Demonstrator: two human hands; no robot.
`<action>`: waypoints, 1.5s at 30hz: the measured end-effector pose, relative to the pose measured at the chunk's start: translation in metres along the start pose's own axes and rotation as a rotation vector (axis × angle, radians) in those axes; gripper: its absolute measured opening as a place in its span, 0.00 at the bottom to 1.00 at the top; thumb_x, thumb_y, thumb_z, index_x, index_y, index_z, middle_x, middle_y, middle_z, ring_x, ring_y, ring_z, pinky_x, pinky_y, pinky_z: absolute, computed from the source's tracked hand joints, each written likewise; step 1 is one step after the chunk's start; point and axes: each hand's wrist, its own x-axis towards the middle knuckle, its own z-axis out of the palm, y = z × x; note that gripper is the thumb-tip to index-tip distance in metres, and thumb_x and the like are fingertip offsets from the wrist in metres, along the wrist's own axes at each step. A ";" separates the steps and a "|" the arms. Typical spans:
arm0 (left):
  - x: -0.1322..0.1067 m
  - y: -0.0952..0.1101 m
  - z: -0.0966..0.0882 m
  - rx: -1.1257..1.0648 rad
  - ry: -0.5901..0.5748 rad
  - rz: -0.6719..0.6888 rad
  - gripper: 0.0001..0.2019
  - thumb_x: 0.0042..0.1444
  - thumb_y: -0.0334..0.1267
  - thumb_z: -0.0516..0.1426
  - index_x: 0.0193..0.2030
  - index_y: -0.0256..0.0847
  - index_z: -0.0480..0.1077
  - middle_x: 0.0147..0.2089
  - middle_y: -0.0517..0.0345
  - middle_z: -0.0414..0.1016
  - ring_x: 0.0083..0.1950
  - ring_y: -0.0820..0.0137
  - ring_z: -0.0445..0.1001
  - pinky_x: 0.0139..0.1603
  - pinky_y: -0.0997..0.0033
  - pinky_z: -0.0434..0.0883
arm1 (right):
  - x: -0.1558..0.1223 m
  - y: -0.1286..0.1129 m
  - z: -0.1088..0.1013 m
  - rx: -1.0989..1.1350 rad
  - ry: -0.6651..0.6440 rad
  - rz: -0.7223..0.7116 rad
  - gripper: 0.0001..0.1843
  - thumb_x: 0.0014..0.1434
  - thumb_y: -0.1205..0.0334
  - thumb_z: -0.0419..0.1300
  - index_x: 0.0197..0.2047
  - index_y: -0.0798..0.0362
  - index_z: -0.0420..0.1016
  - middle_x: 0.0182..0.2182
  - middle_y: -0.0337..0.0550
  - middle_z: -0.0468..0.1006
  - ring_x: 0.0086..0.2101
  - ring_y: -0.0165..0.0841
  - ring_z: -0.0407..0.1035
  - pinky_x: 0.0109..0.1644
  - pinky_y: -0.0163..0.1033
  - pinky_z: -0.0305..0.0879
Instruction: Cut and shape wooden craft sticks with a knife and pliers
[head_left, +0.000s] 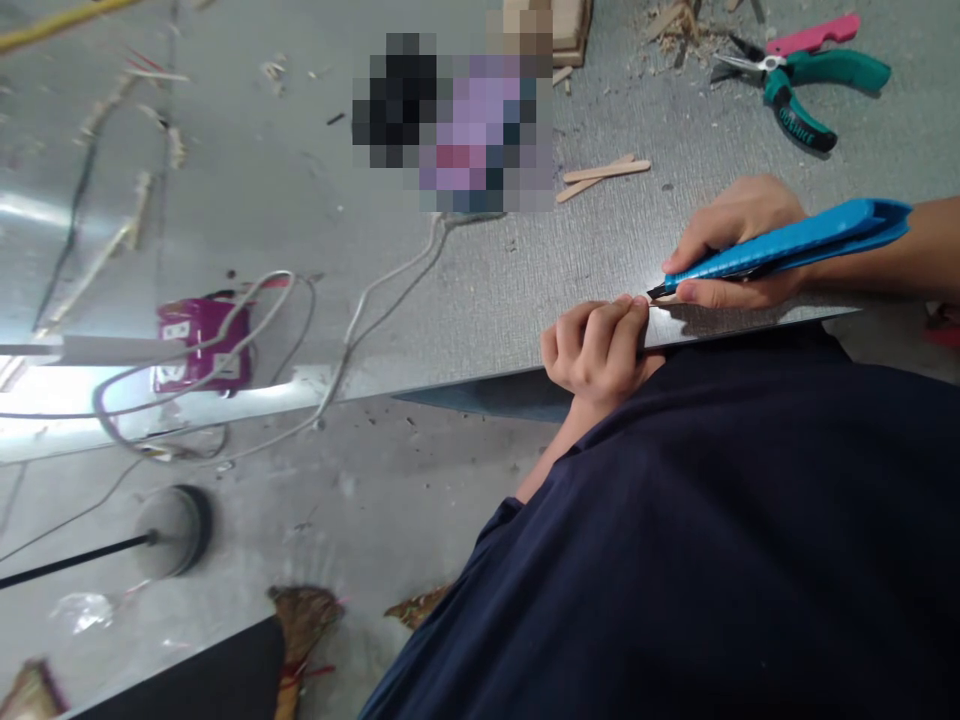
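My right hand point(739, 250) is closed around a blue utility knife point(787, 240), its dark blade out and pointing left. Beside the blade tip, my left hand point(596, 345) has its fingers curled over the table's near edge. A short pale bit of what looks like a wooden stick point(661, 300) shows between its fingertips and the blade; the rest is hidden by my fingers. Beyond my hands, two craft sticks point(606, 174) lie crossed on the grey table point(480, 300).
Pliers with green handles point(832, 75) and a pink folded tool point(814, 35) lie at the far right near wood shavings point(679, 25). A white cable point(360, 310) runs past a purple box point(202, 345) at left. A blurred-out patch point(476, 120) hides something behind.
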 end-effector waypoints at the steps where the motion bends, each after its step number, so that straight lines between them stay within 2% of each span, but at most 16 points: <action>1: 0.000 0.000 0.000 -0.010 -0.003 -0.007 0.21 0.77 0.57 0.59 0.55 0.48 0.88 0.41 0.51 0.91 0.43 0.56 0.83 0.47 0.52 0.66 | 0.000 0.001 0.000 0.005 -0.005 0.015 0.31 0.85 0.34 0.55 0.49 0.50 0.89 0.41 0.38 0.93 0.37 0.32 0.87 0.40 0.35 0.75; 4: 0.000 0.001 -0.001 -0.011 -0.019 -0.009 0.20 0.77 0.56 0.59 0.55 0.48 0.88 0.41 0.52 0.91 0.43 0.57 0.82 0.47 0.52 0.66 | -0.001 0.000 -0.001 0.032 0.003 -0.004 0.26 0.83 0.38 0.60 0.48 0.50 0.89 0.38 0.37 0.91 0.35 0.31 0.85 0.38 0.34 0.73; 7: 0.001 0.002 -0.002 0.011 -0.025 -0.005 0.20 0.77 0.55 0.57 0.51 0.46 0.88 0.40 0.52 0.91 0.43 0.58 0.82 0.46 0.52 0.66 | -0.001 -0.004 -0.009 0.222 0.183 0.112 0.21 0.80 0.42 0.65 0.48 0.51 0.86 0.34 0.33 0.86 0.30 0.26 0.78 0.33 0.31 0.68; 9: 0.001 0.002 -0.002 0.024 -0.025 -0.011 0.21 0.77 0.57 0.57 0.51 0.47 0.88 0.40 0.52 0.91 0.42 0.58 0.82 0.46 0.53 0.67 | -0.001 -0.006 -0.015 0.290 0.279 0.221 0.19 0.79 0.43 0.66 0.47 0.51 0.84 0.34 0.33 0.85 0.31 0.25 0.77 0.34 0.30 0.69; 11: 0.001 0.002 -0.002 0.044 -0.028 -0.013 0.23 0.77 0.60 0.56 0.52 0.48 0.88 0.40 0.52 0.90 0.42 0.57 0.81 0.46 0.53 0.68 | -0.002 -0.006 -0.019 0.219 0.222 0.216 0.19 0.79 0.42 0.65 0.46 0.50 0.84 0.37 0.33 0.87 0.36 0.27 0.81 0.39 0.30 0.73; 13: -0.001 0.001 -0.001 0.062 -0.030 -0.018 0.25 0.77 0.62 0.55 0.52 0.49 0.89 0.39 0.52 0.90 0.42 0.56 0.81 0.47 0.53 0.69 | -0.002 -0.004 -0.019 0.153 0.105 0.133 0.18 0.81 0.43 0.64 0.48 0.49 0.85 0.40 0.33 0.89 0.40 0.29 0.84 0.43 0.31 0.76; 16: -0.006 0.000 -0.001 0.070 -0.024 -0.030 0.26 0.77 0.62 0.54 0.52 0.49 0.89 0.39 0.51 0.90 0.42 0.56 0.81 0.47 0.52 0.69 | -0.001 0.002 -0.012 0.161 0.036 -0.013 0.16 0.82 0.47 0.64 0.50 0.52 0.84 0.40 0.34 0.90 0.38 0.28 0.84 0.42 0.32 0.74; 18: -0.009 -0.001 -0.001 0.087 -0.039 -0.037 0.27 0.77 0.64 0.54 0.53 0.51 0.89 0.40 0.51 0.90 0.42 0.55 0.82 0.48 0.51 0.69 | 0.000 0.005 -0.007 0.172 0.039 -0.058 0.15 0.82 0.49 0.65 0.50 0.52 0.84 0.39 0.34 0.89 0.36 0.27 0.83 0.40 0.32 0.72; 22: -0.015 -0.002 0.000 0.069 -0.059 -0.070 0.26 0.76 0.65 0.55 0.55 0.53 0.89 0.42 0.50 0.91 0.43 0.54 0.82 0.51 0.50 0.68 | 0.001 0.008 -0.004 0.174 0.035 -0.043 0.11 0.80 0.52 0.67 0.50 0.51 0.83 0.40 0.32 0.89 0.36 0.26 0.83 0.40 0.31 0.71; 28: -0.011 -0.001 -0.001 0.004 -0.030 -0.056 0.20 0.73 0.56 0.61 0.59 0.52 0.88 0.43 0.51 0.91 0.43 0.55 0.81 0.49 0.51 0.66 | 0.001 0.006 -0.005 0.187 0.026 -0.070 0.11 0.81 0.54 0.67 0.50 0.53 0.82 0.38 0.33 0.88 0.33 0.24 0.79 0.38 0.30 0.66; 35: -0.004 0.001 -0.001 0.019 -0.004 -0.019 0.16 0.71 0.51 0.61 0.55 0.49 0.87 0.41 0.52 0.91 0.41 0.57 0.82 0.46 0.53 0.65 | 0.002 0.003 -0.006 0.151 -0.009 -0.018 0.15 0.82 0.49 0.64 0.49 0.51 0.82 0.39 0.34 0.89 0.38 0.27 0.83 0.42 0.31 0.70; 42: -0.014 -0.002 0.000 -0.003 -0.032 -0.078 0.23 0.74 0.63 0.60 0.60 0.54 0.88 0.43 0.49 0.90 0.43 0.53 0.81 0.50 0.50 0.65 | 0.000 0.004 -0.004 0.117 0.014 -0.077 0.15 0.83 0.49 0.63 0.49 0.51 0.81 0.37 0.33 0.87 0.32 0.25 0.79 0.38 0.30 0.69; 45: -0.017 -0.003 0.001 0.049 -0.041 -0.071 0.22 0.74 0.61 0.58 0.57 0.54 0.89 0.42 0.50 0.90 0.43 0.53 0.81 0.50 0.50 0.67 | 0.000 0.001 -0.005 0.074 0.002 -0.073 0.19 0.85 0.45 0.59 0.48 0.49 0.80 0.36 0.32 0.87 0.32 0.26 0.81 0.39 0.31 0.70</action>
